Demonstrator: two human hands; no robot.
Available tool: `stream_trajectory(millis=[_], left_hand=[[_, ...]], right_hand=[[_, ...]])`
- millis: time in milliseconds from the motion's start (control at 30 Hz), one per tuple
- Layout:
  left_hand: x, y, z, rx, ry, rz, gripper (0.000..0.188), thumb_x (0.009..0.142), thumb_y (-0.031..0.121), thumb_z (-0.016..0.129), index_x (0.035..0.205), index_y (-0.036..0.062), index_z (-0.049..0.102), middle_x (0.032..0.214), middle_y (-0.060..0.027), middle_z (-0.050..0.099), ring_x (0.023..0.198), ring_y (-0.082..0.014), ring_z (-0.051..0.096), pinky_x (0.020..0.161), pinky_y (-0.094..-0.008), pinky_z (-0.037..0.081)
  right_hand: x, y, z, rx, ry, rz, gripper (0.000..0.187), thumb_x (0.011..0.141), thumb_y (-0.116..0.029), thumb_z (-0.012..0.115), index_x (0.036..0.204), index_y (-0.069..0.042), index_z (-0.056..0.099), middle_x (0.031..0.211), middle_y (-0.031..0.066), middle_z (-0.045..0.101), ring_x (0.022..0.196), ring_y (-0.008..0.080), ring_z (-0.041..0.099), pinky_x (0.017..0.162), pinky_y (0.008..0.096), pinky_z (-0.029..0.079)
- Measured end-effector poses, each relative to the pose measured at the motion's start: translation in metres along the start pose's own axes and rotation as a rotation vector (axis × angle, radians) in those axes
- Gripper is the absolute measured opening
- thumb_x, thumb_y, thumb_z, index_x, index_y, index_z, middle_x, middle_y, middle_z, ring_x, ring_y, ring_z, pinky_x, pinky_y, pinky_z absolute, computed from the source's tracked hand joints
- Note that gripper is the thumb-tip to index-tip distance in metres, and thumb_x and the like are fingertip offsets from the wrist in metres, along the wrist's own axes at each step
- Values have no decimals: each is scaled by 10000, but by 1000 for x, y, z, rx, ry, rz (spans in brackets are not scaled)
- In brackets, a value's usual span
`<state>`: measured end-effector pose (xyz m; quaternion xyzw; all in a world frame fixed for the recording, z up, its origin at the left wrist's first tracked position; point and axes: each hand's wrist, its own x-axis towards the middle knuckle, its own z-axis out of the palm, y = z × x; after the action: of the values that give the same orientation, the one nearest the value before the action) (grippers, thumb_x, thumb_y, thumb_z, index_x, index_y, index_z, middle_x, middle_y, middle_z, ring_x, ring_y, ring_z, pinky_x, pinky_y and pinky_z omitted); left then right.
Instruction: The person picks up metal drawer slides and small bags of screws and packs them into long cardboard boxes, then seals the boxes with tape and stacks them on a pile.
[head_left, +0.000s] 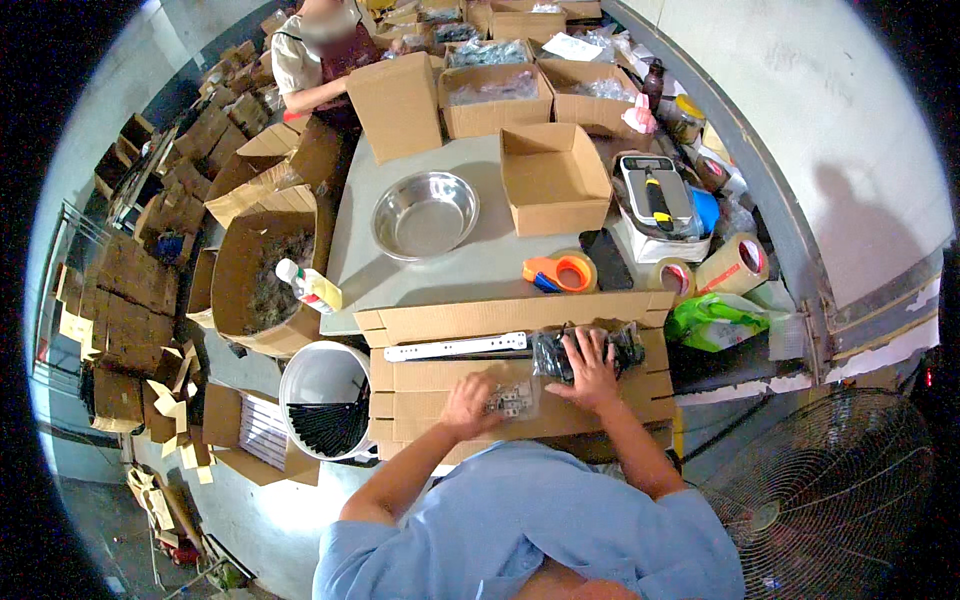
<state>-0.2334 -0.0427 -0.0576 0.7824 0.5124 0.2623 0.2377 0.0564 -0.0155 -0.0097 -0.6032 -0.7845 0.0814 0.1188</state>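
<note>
My left hand [468, 405] has its fingers curled at the near-left side of a small clear plastic bag of metal parts [516, 402]. My right hand [590, 372] lies with fingers spread on a black plastic-wrapped bundle [556, 352]; its thumb side is close to the clear bag. A long white metal rail with holes [455, 347] lies to the left of the bundle, a dark strip showing along its near edge. All of these rest on an opened flat cardboard carton [410, 408], whose far flap [430, 318] stretches across the table.
Farther off are a steel bowl [425, 215], an open cardboard box [555, 180], an orange tape dispenser [560, 271] and a scale [657, 192]. A white bucket [325, 385] of black strips stands left, a fan [820, 500] right. Another person [325, 60] works at the far left.
</note>
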Motion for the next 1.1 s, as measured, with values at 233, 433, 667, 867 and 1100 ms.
stream_trajectory(millis=[233, 433, 667, 867, 1100], left_hand=[[-12, 39, -13, 380, -364, 218, 862, 637, 320, 738, 1387, 246, 319, 1408, -107, 295, 1284, -371, 276, 1037, -560, 233], [3, 36, -8, 332, -467, 236, 865, 636, 249, 734, 1388, 274, 308, 1323, -108, 394, 1246, -377, 332, 1030, -537, 264], [38, 25, -34, 90, -515, 319, 373, 776, 171, 620, 1134, 124, 526, 1170, -96, 547, 1042, -335, 540, 879, -450, 443], [50, 49, -34, 381, -572, -15, 310, 811, 140, 536, 1120, 137, 525, 889, -134, 641, 817, -360, 621, 718, -475, 495], [37, 15, -16, 10, -419, 256, 517, 770, 352, 595, 1251, 190, 496, 1110, -178, 591, 1002, -373, 567, 841, -479, 462]], right_hand=[[14, -6, 11, -67, 77, 67, 792, 755, -528, 605, 1370, -102, 345, 1450, 144, 265, 1336, 362, 241, 987, 694, 127], [1, 3, 14, 82, 150, 28, 800, 766, -520, 602, 1376, -89, 316, 1432, 175, 274, 1317, 383, 261, 989, 679, 164], [-35, 8, -28, 286, 276, 33, 590, 778, -369, 636, 1247, -50, 474, 1295, 182, 443, 1189, 392, 402, 1004, 498, 297], [-39, -8, -38, -65, 44, -96, 429, 620, -349, 753, 953, -129, 593, 918, 69, 576, 899, 279, 570, 742, 412, 442], [-19, -13, -27, -43, 70, -47, 343, 619, -377, 762, 762, -129, 573, 781, 48, 581, 746, 267, 580, 666, 407, 430]])
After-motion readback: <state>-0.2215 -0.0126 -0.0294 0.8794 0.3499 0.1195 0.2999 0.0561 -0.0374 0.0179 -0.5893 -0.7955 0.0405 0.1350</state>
